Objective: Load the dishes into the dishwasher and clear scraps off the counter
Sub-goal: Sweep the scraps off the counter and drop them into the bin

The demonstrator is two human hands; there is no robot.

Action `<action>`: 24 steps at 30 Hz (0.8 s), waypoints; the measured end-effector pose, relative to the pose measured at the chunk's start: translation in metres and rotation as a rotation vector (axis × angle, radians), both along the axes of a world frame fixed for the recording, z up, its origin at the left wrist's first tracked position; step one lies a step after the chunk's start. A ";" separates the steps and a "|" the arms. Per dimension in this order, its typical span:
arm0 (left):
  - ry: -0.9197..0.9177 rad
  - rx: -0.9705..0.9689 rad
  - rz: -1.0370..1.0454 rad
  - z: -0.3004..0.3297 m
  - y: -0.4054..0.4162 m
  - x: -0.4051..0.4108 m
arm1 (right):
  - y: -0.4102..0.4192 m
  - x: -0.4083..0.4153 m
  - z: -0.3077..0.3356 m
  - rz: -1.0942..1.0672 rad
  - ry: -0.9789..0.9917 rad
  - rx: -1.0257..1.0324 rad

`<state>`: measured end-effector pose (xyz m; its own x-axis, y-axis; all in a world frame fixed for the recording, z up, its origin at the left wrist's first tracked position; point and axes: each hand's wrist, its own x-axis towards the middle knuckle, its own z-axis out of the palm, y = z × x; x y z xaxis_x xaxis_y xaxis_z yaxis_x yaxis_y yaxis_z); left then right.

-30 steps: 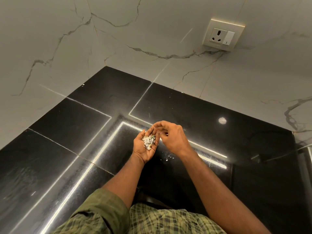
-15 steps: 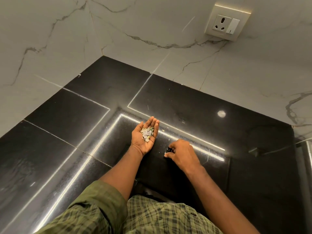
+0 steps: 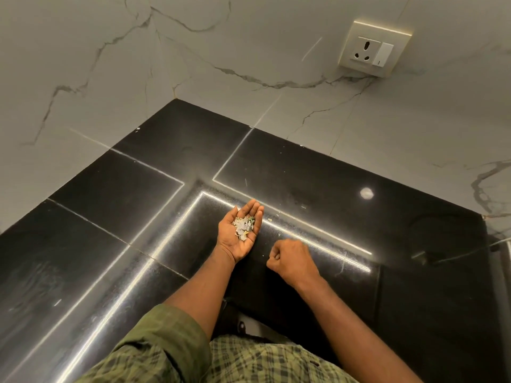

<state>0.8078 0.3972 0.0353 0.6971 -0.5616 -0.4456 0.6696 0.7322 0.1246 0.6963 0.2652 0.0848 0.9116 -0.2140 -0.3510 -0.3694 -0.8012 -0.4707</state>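
Head view. Left hand (image 3: 240, 235) lies palm up, fingers straight and together, low over the black counter (image 3: 116, 205). It serves as a tray: a small heap of pale and green scraps (image 3: 244, 227) sits in the palm.

Right hand (image 3: 290, 261) is knuckles up just right of it, fingers curled in at the counter surface, likely pinching up a crumb; whether it holds anything cannot be told.

A few loose flecks (image 3: 269, 219) lie on the counter just beyond the hands, so clearing looks unfinished.

Wall socket (image 3: 372, 49) is set in the marble wall, well apart. No dishes or dishwasher in view.
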 end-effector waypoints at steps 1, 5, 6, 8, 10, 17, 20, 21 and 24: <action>0.003 0.006 0.001 0.001 0.001 -0.002 | -0.002 -0.001 0.002 -0.029 0.035 0.125; 0.025 0.028 0.077 0.004 0.005 -0.019 | 0.000 -0.007 0.023 -0.110 -0.100 0.533; 0.035 0.025 0.104 0.002 0.004 -0.023 | 0.002 -0.005 0.028 -0.103 -0.168 0.599; 0.055 0.055 0.184 0.001 0.002 -0.044 | 0.009 -0.005 0.040 -0.017 -0.243 0.716; 0.083 0.082 0.255 -0.001 0.002 -0.061 | 0.017 -0.005 0.048 0.101 -0.291 0.733; 0.097 0.152 0.548 0.021 0.017 -0.132 | 0.024 -0.038 0.049 0.084 -0.353 0.795; 0.090 0.120 0.762 0.040 0.033 -0.181 | 0.041 -0.064 0.032 0.021 -0.255 1.056; 0.096 0.122 0.812 0.040 0.037 -0.197 | 0.051 -0.074 0.029 -0.051 -0.179 1.194; 0.056 0.155 1.006 0.049 0.045 -0.261 | 0.087 -0.119 0.023 -0.208 0.155 1.543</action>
<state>0.5470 0.4427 0.0840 0.7898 0.3400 -0.5105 -0.2397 0.9372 0.2533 0.5770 0.3524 0.1076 0.8486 0.3144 -0.4255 -0.5286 0.4705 -0.7065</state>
